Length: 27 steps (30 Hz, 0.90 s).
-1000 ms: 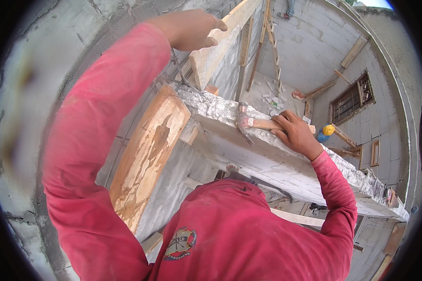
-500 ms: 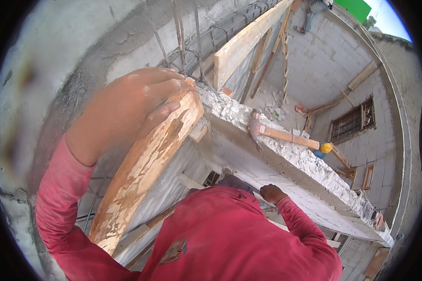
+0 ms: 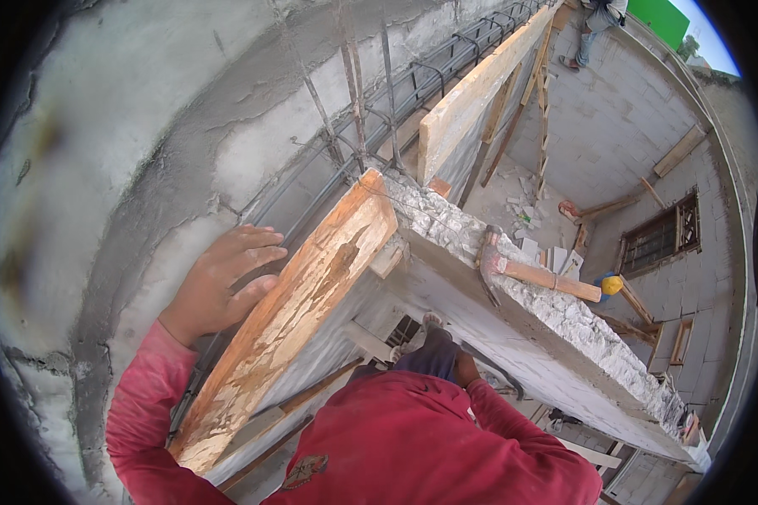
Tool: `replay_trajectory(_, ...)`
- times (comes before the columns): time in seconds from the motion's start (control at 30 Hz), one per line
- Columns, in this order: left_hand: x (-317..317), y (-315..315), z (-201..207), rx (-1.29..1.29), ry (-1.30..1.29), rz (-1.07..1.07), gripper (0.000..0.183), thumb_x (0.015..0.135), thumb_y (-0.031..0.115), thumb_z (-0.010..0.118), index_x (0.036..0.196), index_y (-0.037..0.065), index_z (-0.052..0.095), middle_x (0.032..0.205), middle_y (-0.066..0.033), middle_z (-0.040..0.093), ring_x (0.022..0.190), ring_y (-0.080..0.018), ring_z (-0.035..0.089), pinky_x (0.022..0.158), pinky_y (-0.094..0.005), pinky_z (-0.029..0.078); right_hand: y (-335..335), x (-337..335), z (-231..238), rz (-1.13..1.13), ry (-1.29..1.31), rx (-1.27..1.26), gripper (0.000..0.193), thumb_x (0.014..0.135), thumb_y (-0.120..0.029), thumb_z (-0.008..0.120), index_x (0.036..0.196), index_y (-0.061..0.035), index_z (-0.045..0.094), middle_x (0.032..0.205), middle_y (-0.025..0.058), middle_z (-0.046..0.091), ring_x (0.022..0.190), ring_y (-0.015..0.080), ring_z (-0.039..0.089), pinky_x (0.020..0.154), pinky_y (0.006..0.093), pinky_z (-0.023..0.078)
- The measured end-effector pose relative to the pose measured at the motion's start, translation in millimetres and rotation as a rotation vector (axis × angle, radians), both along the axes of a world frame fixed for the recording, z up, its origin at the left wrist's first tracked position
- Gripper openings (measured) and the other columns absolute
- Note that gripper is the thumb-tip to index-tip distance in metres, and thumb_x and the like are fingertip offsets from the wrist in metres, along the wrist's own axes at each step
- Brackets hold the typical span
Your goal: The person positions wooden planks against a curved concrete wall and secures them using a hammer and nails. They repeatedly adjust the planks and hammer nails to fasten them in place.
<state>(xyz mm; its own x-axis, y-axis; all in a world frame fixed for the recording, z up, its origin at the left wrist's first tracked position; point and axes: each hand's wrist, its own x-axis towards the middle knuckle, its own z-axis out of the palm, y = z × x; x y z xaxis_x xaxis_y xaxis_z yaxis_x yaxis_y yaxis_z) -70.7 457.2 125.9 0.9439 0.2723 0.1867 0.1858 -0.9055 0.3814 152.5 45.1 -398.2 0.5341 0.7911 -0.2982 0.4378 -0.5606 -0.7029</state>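
My left hand [image 3: 226,284] is open, its fingers spread beside a weathered wooden board [image 3: 290,324]. The thumb lies at the board's left edge; I cannot tell whether it touches. The board slants from the wall top down toward my left side. My right hand [image 3: 466,369] is low by my thigh, its fingers hidden from view. Next to it shows a dark curved bar [image 3: 504,377]; whether I hold it is unclear. A claw hammer [image 3: 541,274] with a wooden handle rests on the rough broken top of the concrete wall [image 3: 581,330], out of both hands.
Upright steel rods [image 3: 351,93] and a rebar cage [image 3: 429,77] stand beyond the board. Another plank [image 3: 472,93] leads away to the far right. A person [image 3: 594,34] is at the far top. Below are a block-walled room, rubble [image 3: 526,206] and a barred window [image 3: 661,231].
My left hand has come off the board's upper end and moved down along its left side. My right hand has dropped toward my thigh. The view has shifted a little.
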Motion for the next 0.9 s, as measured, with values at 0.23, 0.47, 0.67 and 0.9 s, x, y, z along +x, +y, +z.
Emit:
replay_trajectory(0.23,4,15,-16,0.061,-0.072,-0.082,0.024,0.095,0.019,0.069,0.112,0.004,0.077,0.125,-0.0160,0.070,0.114,-0.0354,0.065,0.103,-0.0479,0.050,60,-16,-8,0.204,-0.029,-0.186,0.030,0.100,-0.021,0.057,0.121,-0.0026,0.069,0.104,0.0265,0.073,0.098,0.0429,0.071,0.083,0.0456,0.055)
replay_trajectory(0.47,-2,22,-19,0.051,-0.076,-0.107,0.020,0.092,0.015,0.071,0.108,0.006,0.078,0.127,-0.0143,0.071,0.113,-0.0335,0.066,0.105,-0.0500,0.049,93,-12,-28,0.157,-0.016,-0.180,0.030,0.099,-0.021,0.058,0.120,-0.0027,0.069,0.103,0.0260,0.073,0.098,0.0428,0.071,0.083,0.0460,0.055)
replay_trajectory(0.67,-5,24,-19,0.027,-0.044,-0.089,0.020,0.090,0.014,0.070,0.106,0.006,0.078,0.126,-0.0142,0.072,0.111,-0.0329,0.068,0.106,-0.0520,0.049,75,-9,-30,0.141,0.009,-0.223,0.029,0.098,-0.021,0.058,0.119,-0.0028,0.069,0.102,0.0256,0.073,0.098,0.0427,0.071,0.083,0.0464,0.055)
replay_trajectory(0.9,-4,22,-20,-0.013,-0.033,-0.053,0.020,0.093,0.016,0.067,0.104,0.004,0.078,0.123,-0.0176,0.072,0.108,-0.0349,0.069,0.108,-0.0547,0.046,51,-9,-17,0.123,0.030,-0.250,0.029,0.097,-0.020,0.059,0.118,-0.0028,0.069,0.101,0.0251,0.073,0.097,0.0425,0.071,0.084,0.0468,0.055)
